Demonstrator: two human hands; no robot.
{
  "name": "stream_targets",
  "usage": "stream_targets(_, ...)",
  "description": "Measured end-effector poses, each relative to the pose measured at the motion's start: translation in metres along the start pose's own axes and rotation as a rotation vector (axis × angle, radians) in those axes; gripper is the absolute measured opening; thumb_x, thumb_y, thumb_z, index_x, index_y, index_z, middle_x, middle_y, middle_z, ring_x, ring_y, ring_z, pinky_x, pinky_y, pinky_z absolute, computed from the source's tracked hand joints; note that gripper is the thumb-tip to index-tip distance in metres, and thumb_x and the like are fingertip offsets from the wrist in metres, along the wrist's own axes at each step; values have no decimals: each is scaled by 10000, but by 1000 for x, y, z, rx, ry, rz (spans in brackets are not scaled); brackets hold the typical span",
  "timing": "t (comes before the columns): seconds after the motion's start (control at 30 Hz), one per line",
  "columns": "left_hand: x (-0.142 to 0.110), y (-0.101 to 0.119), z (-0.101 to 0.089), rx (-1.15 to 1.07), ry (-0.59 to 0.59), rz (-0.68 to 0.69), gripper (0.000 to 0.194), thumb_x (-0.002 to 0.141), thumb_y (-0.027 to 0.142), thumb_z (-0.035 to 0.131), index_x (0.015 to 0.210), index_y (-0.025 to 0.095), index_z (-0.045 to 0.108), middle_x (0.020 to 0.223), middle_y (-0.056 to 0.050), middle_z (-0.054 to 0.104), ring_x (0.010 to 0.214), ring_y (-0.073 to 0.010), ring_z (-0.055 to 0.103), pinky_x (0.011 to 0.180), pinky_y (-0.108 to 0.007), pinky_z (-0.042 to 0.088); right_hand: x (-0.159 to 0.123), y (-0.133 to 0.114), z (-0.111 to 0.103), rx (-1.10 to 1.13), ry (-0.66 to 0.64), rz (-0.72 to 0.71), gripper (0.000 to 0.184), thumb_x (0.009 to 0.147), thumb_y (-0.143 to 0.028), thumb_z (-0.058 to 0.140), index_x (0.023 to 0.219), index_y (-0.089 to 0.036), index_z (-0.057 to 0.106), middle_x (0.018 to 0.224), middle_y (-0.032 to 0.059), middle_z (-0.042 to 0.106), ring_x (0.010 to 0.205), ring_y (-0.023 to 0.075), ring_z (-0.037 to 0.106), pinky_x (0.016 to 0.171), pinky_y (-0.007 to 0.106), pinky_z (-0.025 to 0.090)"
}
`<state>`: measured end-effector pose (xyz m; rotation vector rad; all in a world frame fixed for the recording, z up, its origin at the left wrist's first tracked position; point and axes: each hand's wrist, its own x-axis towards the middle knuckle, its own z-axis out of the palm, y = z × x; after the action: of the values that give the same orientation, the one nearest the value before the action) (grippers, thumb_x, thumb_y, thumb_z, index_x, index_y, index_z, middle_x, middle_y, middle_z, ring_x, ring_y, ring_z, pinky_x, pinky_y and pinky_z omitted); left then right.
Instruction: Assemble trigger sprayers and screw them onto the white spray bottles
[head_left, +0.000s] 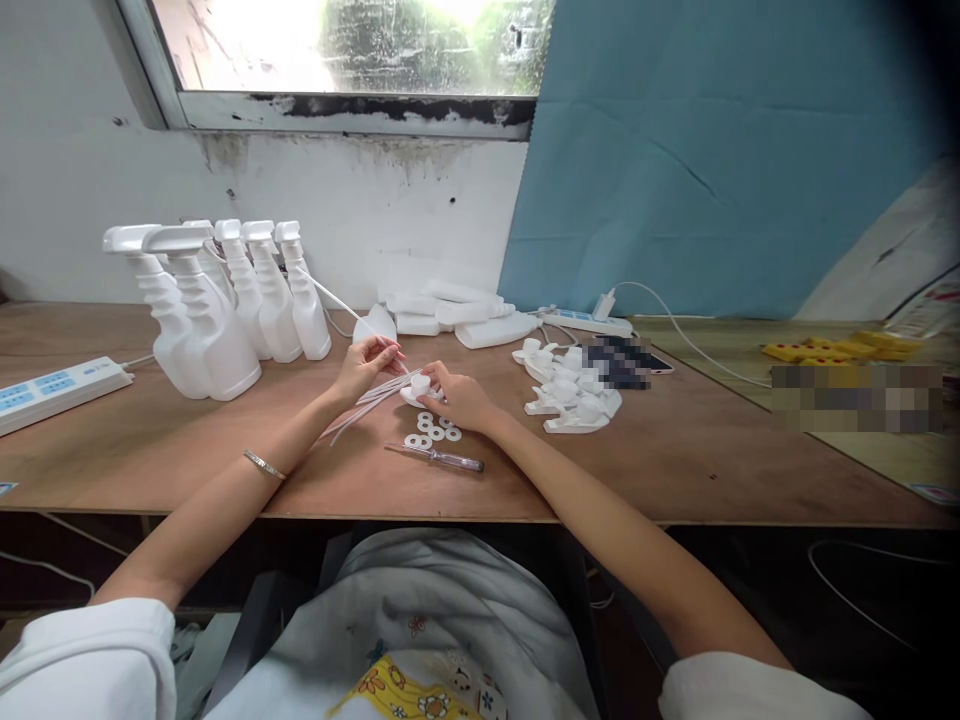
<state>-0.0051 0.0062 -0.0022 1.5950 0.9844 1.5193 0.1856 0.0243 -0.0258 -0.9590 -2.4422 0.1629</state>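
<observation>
My left hand (367, 368) pinches a thin white plastic tube (336, 300), which slants from the upper left down toward my right hand. Fingers of my right hand (456, 396) close around a white spray trigger head (417, 388) just above the table. The tube's lower end meets or nearly meets the head; whether it sits inside I cannot tell. Several loose tubes (360, 408) lie beneath my left hand. Close below the head are several white ring washers (436, 433) and a screwdriver (456, 461) with a clear handle.
Assembled white spray bottles (217, 335) stand at the left behind a power strip (64, 390). Bottles without heads (491, 330) lie by the wall. More trigger heads (574, 400) are piled at the right, next to a phone (637, 355). Another power strip (589, 321) is behind them.
</observation>
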Motion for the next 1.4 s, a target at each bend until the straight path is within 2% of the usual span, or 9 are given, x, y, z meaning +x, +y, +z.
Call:
stream_targets(0.3, -4, 1, 6, -63, -63, -36, 362, 650, 415, 686, 787, 114, 540, 714, -40, 625, 625, -142, 618, 625, -282, 517, -1, -6, -1, -29, -11, -56, 369, 824, -405, 488, 1116, -200, 393, 959, 51, 649, 841, 211, 629, 656, 262, 398)
stream_targets(0.67, -2, 0, 4, -30, -88, 0, 350, 666, 415, 673, 783, 115, 535, 691, -35, 617, 599, -136, 609, 608, -283, 508, -2, -9, -5, -29, -21, -53, 362, 822, -384, 495, 1112, -191, 395, 963, 57, 648, 865, 220, 625, 652, 264, 394)
stream_targets(0.93, -3, -2, 5, 57, -103, 82, 319, 704, 410, 636, 808, 123, 541, 695, -29, 604, 602, -122, 594, 610, -272, 502, -1, -6, -3, -47, -15, -54, 355, 822, -371, 490, 1111, -188, 396, 918, 53, 650, 825, 215, 626, 633, 255, 383)
stream_targets(1.17, -4, -17, 11, 168, -153, 130, 304, 708, 398, 635, 826, 126, 571, 720, -35, 609, 627, -127, 582, 592, -255, 472, -2, -7, -2, -94, -30, -35, 379, 822, -362, 486, 1141, -186, 383, 886, 53, 652, 747, 201, 617, 591, 240, 356)
stream_targets(1.4, -4, -17, 13, 341, -72, 198, 311, 685, 424, 651, 826, 160, 564, 716, -24, 644, 679, -147, 589, 640, -256, 437, -1, -4, -1, -92, -15, -70, 340, 820, -367, 478, 1096, -188, 391, 879, 47, 639, 747, 208, 611, 581, 241, 343)
